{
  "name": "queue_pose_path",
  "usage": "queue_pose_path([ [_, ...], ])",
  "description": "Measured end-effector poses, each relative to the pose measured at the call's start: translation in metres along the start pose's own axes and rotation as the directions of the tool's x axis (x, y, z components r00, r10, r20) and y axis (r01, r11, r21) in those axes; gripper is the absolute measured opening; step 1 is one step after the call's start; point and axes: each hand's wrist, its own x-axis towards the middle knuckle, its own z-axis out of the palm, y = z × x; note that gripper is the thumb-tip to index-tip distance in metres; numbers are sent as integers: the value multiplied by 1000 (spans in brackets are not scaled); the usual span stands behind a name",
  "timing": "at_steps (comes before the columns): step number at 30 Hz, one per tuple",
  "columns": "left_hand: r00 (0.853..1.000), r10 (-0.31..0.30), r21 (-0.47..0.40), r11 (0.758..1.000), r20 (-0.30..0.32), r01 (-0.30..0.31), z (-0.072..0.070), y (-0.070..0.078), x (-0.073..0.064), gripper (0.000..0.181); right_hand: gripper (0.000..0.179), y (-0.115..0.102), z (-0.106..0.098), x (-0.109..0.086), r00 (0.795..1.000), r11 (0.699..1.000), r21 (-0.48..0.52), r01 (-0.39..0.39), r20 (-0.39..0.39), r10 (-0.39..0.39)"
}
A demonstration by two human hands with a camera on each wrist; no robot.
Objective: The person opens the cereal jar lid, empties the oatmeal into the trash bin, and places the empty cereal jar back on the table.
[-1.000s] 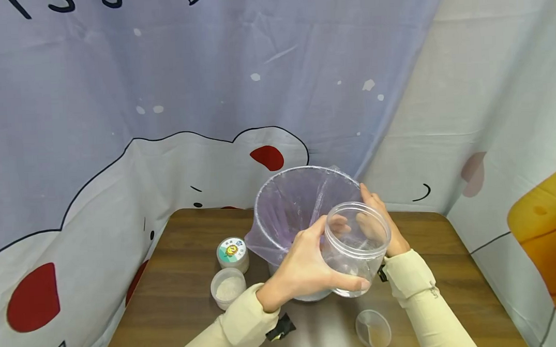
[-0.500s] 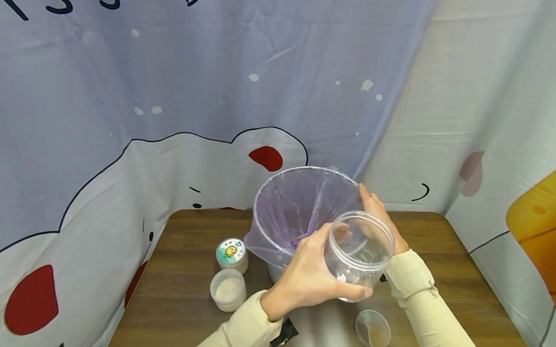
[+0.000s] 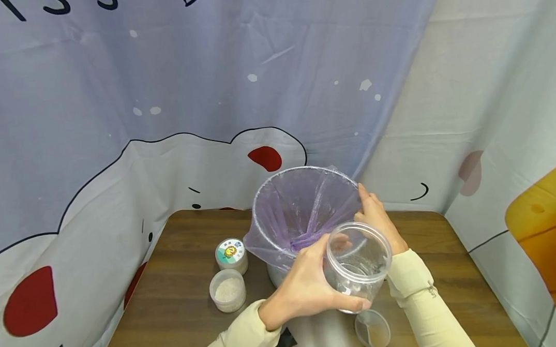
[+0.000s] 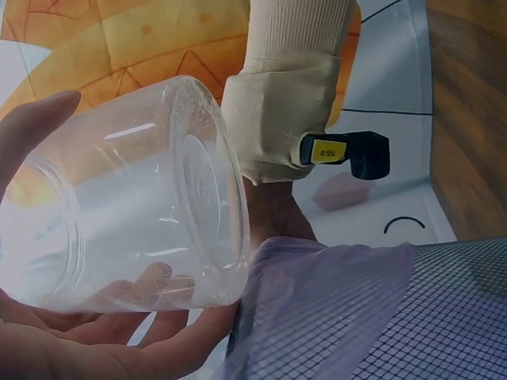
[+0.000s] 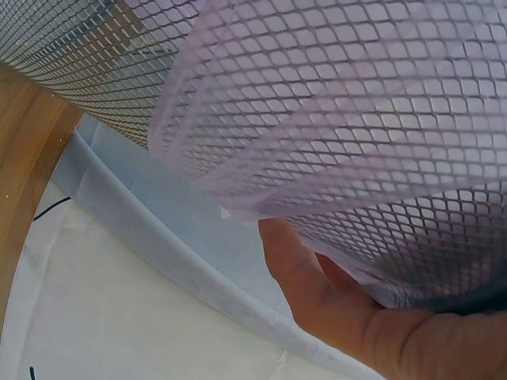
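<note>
Left grip [image 3: 306,286] curled round clear jar [image 3: 357,271], thumb near side, fingers far side; mouth up, jar held just before the lined bin [image 4: 459,309]. Right grip [image 3: 380,222] touches its rim; whether clasped, cannot tell.

Past my cream fabric sleeves [image 3: 431,317] I have a clear, colourless round plastic jar [image 3: 358,265] and a translucent purple plastic liner [image 3: 307,208] over a round bin of grey diamond-patterned mesh [image 5: 95,79]. Left on the brown wood-grain tabletop [image 3: 188,250], a round tub's lid [image 3: 230,251] shows green, white and yellow. The far cloth backdrop [image 3: 199,83] is lavender-blue with white specks, plus black-outlined white shapes with red patches.
</note>
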Motion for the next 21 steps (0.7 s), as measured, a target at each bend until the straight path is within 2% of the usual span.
queue_pose_path([
  [5, 999, 38, 2, 999, -1, -38, 2, -3, -2, 85, 75, 0, -1, 2, 1000, 1000, -18, -5, 6, 5],
  [11, 999, 45, -3, 999, 14, -45, 4, -6, -5, 82, 76, -4, -1, 2, 999, 998, -35, -46, 25, 47],
  [15, 998, 53, 21, 998, 39, -53, 5, -9, -6, 82, 76, -4, -1, 2, 997, 997, -46, -69, 27, 70],
  [21, 994, 90, 63, 993, 68, -95, 8, -15, -10, 82, 75, -4, 0, 2, 998, 995, -80, -59, 13, 60],
])
